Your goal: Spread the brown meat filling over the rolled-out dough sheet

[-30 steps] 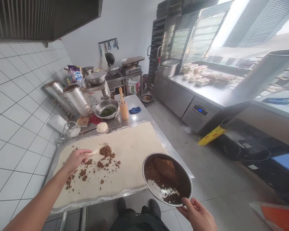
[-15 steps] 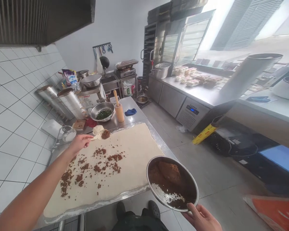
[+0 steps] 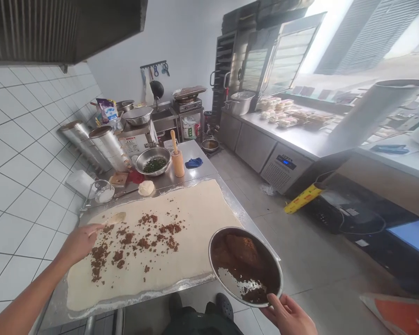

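"White tiles (image 3: 14, 186) line the wall at nine o'clock, twelve being straight ahead, beside a steel table (image 3: 202, 158). What's on it?"

"At ten to eleven, a pale dough sheet (image 3: 199, 204), strewn with brown crumbs (image 3: 171, 228), mostly toward nine."

"And the hands?"

"At ten, the left hand (image 3: 78, 243) grips a spoon (image 3: 118, 217), its head over the sheet; whether they touch, I can't tell. At two, the right hand (image 3: 291, 314) pinches the rim of a metal bowl (image 3: 232, 281), brown filling (image 3: 244, 251) inside."

"Past the sheet?"

"Around eleven, a dough lump (image 3: 146, 188), then chopped greens (image 3: 155, 165) in a basin (image 3: 165, 154). Nearer twelve, a wooden roller (image 3: 178, 164) stands upright."
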Motion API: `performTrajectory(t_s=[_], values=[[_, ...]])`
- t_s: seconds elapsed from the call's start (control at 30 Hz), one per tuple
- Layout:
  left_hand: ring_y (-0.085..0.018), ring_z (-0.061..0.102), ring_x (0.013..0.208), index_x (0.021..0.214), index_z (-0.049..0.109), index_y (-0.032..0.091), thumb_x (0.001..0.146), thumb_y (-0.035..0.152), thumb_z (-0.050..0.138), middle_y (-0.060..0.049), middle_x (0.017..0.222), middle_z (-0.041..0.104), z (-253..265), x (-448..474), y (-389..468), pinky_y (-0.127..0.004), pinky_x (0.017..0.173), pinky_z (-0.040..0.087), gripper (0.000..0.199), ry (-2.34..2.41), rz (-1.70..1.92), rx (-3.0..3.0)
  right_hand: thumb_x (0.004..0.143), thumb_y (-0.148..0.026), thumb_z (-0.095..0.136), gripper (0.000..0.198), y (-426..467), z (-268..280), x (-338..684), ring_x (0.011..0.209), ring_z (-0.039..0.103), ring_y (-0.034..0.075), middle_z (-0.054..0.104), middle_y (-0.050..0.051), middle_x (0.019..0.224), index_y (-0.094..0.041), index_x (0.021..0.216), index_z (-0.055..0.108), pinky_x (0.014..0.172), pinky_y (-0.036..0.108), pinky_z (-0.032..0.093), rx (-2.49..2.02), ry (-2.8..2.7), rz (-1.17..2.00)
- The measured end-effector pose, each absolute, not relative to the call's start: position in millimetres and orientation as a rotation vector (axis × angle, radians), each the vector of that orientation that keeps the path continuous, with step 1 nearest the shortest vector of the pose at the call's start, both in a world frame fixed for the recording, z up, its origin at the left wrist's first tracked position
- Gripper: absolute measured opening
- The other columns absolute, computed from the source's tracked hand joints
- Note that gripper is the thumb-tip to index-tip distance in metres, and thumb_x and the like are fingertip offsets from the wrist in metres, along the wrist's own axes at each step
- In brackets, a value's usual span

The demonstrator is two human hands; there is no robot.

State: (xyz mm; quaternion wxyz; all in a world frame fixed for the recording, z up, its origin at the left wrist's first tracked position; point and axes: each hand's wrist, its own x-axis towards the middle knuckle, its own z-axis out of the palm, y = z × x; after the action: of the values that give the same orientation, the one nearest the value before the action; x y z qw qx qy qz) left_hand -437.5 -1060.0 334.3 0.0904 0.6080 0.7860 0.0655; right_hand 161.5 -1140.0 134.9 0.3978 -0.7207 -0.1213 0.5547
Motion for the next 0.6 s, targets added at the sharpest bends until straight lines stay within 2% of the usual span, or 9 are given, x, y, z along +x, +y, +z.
performTrajectory(t_s=[0.07,0.13,0.2,0.3,0.43,0.5,0.6], values=[[-0.036,0.066,0.126,0.118,0.081,0.029,0.088,0.037,0.053,-0.005,0.139,0.072,323,-446,-1070,-0.043,0.109,0.047,0.042,2.280,0.123,1.899,0.062,-0.055,0.074,0.044,-1138,134,152,0.070,0.067,0.018,0.057,-0.004,0.058,-0.024,0.062,0.043,0.065,0.025,0.047,-1.783,-0.402,1.384],[-0.036,0.062,0.135,0.134,0.074,0.030,0.090,0.036,0.051,-0.004,0.145,0.068,314,-443,-1082,-0.044,0.111,0.047,0.050,2.274,0.079,1.906,0.067,-0.055,0.071,0.042,-1138,136,141,0.067,0.064,0.017,0.056,-0.005,0.059,-0.024,0.063,0.042,0.066,0.027,0.051,-1.721,-0.488,1.366],[-0.034,0.064,0.133,0.148,0.063,0.032,0.093,0.035,0.050,-0.002,0.148,0.066,308,-423,-1096,-0.044,0.108,0.050,0.057,2.297,0.127,1.964,0.072,-0.053,0.067,0.038,-1139,140,129,0.066,0.062,0.016,0.056,-0.005,0.061,-0.024,0.064,0.044,0.068,0.028,0.054,-1.698,-0.574,1.349],[-0.031,0.066,0.131,0.147,0.064,0.033,0.096,0.031,0.049,0.000,0.148,0.066,302,-357,-1115,-0.043,0.114,0.050,0.053,2.124,0.319,2.293,0.079,-0.049,0.060,0.031,-1140,147,111,0.065,0.059,0.016,0.058,-0.004,0.061,-0.024,0.067,0.047,0.067,0.027,0.053,-1.735,-0.711,1.340],[-0.025,0.063,0.136,0.157,0.052,0.028,0.097,0.010,0.043,-0.002,0.153,0.062,275,-235,-1117,-0.040,0.118,0.051,0.063,1.639,0.471,2.674,0.080,-0.046,0.056,0.027,-1139,159,89,0.066,0.061,0.016,0.061,-0.003,0.066,-0.023,0.070,0.047,0.065,0.027,0.051,-1.713,-0.762,1.388],[-0.026,0.064,0.134,0.157,0.051,0.020,0.093,-0.001,0.037,-0.007,0.153,0.061,255,-188,-1106,-0.043,0.114,0.055,0.070,1.533,0.413,2.829,0.078,-0.045,0.057,0.026,-1139,165,80,0.068,0.061,0.017,0.062,-0.002,0.068,-0.024,0.071,0.044,0.065,0.027,0.050,-1.661,-0.736,1.444],[-0.029,0.070,0.123,0.150,0.057,0.011,0.083,-0.011,0.034,-0.014,0.148,0.065,238,-159,-1095,-0.045,0.103,0.062,0.075,1.555,0.177,2.910,0.075,-0.046,0.057,0.028,-1139,169,71,0.062,0.056,0.016,0.056,-0.004,0.061,-0.024,0.071,0.040,0.060,0.027,0.047,-1.619,-0.702,1.503]])
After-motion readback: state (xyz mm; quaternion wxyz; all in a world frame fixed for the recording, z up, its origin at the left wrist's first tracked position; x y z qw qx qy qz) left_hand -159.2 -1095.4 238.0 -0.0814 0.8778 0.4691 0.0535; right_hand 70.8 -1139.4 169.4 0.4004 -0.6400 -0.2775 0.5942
